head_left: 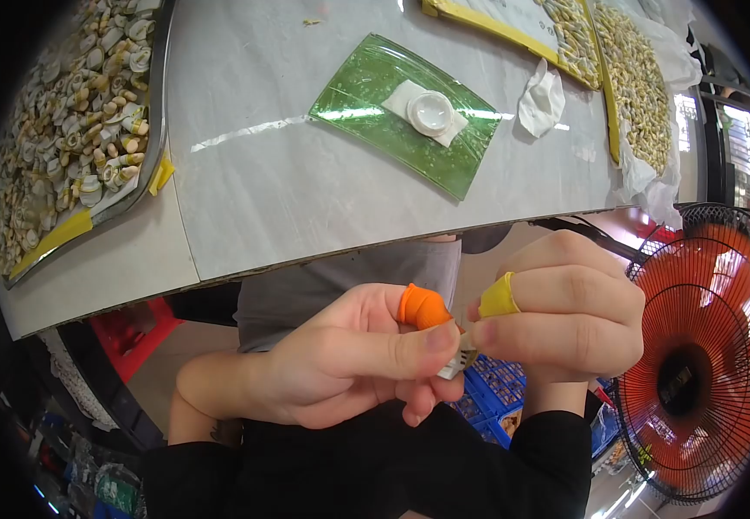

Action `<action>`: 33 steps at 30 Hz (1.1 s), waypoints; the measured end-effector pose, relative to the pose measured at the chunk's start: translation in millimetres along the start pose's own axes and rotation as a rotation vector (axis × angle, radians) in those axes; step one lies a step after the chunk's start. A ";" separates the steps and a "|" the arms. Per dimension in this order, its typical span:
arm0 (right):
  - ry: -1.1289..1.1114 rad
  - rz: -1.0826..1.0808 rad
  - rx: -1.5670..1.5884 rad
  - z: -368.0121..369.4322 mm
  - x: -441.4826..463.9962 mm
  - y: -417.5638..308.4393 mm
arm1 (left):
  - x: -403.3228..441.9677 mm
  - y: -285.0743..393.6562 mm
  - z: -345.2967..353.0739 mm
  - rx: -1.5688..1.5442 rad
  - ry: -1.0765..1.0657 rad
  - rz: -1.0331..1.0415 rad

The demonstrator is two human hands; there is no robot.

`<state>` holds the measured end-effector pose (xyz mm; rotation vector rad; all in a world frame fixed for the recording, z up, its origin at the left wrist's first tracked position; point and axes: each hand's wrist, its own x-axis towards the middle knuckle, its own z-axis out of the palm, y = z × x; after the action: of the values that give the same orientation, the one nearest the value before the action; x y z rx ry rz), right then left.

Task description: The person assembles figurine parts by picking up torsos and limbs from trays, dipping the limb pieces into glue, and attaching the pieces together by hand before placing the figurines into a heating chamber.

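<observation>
My left hand (pixel 349 355) is closed, pinching a small whitish piece with dark slots (pixel 453 367) between thumb and fingers. An orange rubber finger cot (pixel 424 307) covers one of its fingertips. Right beside it, my right hand (pixel 570 307) is curled, thumb and finger pressed together at the piece's upper edge. What exactly those fingertips grip is hidden. One finger there wears a yellow finger cot (pixel 500 296). Both hands are held in front of the table edge, above my lap.
On the grey table (pixel 254 190) lies a green sheet (pixel 366 82) bearing a small round white dish (pixel 431 112) on a pad. A crumpled tissue (pixel 541 99) is nearby. Trays of small parts (pixel 107 112) (pixel 639 95) flank it. An orange fan (pixel 695 372) stands at right, a blue crate (pixel 487 389) below.
</observation>
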<state>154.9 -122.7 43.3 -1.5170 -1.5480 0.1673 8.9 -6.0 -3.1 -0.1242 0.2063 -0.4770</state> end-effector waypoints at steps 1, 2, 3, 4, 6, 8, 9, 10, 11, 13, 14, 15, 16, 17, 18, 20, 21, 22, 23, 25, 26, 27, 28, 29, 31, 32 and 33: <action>0.003 -0.001 -0.003 0.4 -1.0 -0.2 | -0.3 -0.4 0.3 -0.006 0.005 -0.003; 0.004 0.001 -0.002 0.7 -1.3 -1.3 | -0.3 -0.6 0.6 -0.013 0.009 -0.007; 0.015 0.028 0.005 1.2 -1.2 -3.0 | -0.2 -0.7 1.0 -0.015 0.011 -0.007; 0.025 0.054 0.011 1.5 -1.1 -3.8 | 0.0 -0.7 1.5 -0.024 0.013 -0.018; 0.036 0.054 0.013 2.1 -2.4 -3.1 | 0.1 -0.5 2.1 -0.034 0.016 -0.029; 0.048 0.054 0.015 2.9 -3.0 -2.6 | 0.3 -0.3 2.4 -0.038 0.026 -0.031; 0.059 0.058 0.012 3.7 -2.9 -2.4 | 0.4 -0.2 2.6 -0.039 0.027 -0.033; 0.070 0.061 0.008 4.0 -2.9 -2.0 | 0.7 0.1 2.9 -0.038 0.038 -0.027; 0.070 0.062 0.009 3.7 -2.8 -1.3 | 0.8 0.1 2.9 -0.038 0.050 -0.020; 0.032 0.046 -0.020 2.9 -2.2 0.7 | 1.2 -0.5 0.9 -0.049 0.047 -0.021; 0.031 0.047 -0.019 2.8 -2.8 1.9 | 1.2 -0.8 0.2 -0.060 0.043 -0.021; 0.033 0.034 -0.010 2.9 -4.0 3.3 | 0.9 -0.8 0.6 -0.061 0.044 -0.020; 0.034 0.023 -0.001 3.0 -4.9 4.0 | 0.7 -0.8 1.4 -0.048 0.052 -0.018; 0.034 0.023 0.000 3.6 -4.2 2.9 | 0.5 -1.0 1.9 -0.035 0.059 -0.017; 0.050 0.047 0.000 4.3 -2.8 0.5 | 0.4 -1.2 1.6 -0.035 0.060 -0.017; 0.068 0.070 -0.002 4.6 -3.0 -2.0 | 0.3 -1.6 0.1 -0.025 0.055 -0.004; 0.071 0.080 0.015 4.6 -3.8 -2.6 | 0.0 -1.3 -0.5 -0.025 0.055 -0.005; 0.073 0.089 0.032 4.7 -4.6 -2.7 | -0.4 -0.5 -1.2 0.035 0.051 0.038; 0.073 0.089 0.031 3.9 -5.9 -0.7 | -0.5 0.2 -1.7 0.095 0.048 0.082; 0.091 -0.039 -0.051 -2.2 -8.9 8.2 | -0.4 3.0 3.8 0.268 0.114 0.177; 0.128 -0.050 -0.197 -12.1 -8.1 11.7 | -0.7 3.8 5.9 0.440 0.182 0.270; 0.167 -0.060 -0.343 -26.5 -8.6 16.6 | -1.6 3.1 6.3 0.442 0.184 0.271; 0.327 0.042 -0.529 -41.6 -14.4 28.0 | -3.1 1.7 6.9 0.590 0.224 0.412; 0.477 0.066 -0.509 -61.3 -14.3 44.6 | -4.6 0.4 7.4 0.738 0.260 0.555; 0.437 0.227 -0.760 -112.7 -21.4 82.5 | -9.9 -1.5 -0.2 0.829 0.240 0.604; 0.378 0.387 -0.825 -134.5 -28.2 98.6 | -11.5 -2.4 -3.9 0.946 0.200 0.663; 0.316 0.547 -0.887 -151.0 -35.6 111.8 | -12.2 -2.8 -5.5 1.062 0.160 0.723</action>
<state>329.1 -201.0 35.8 -2.4936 -0.9357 -0.4973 -4.2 -3.1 -6.0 1.0030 0.1195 0.1714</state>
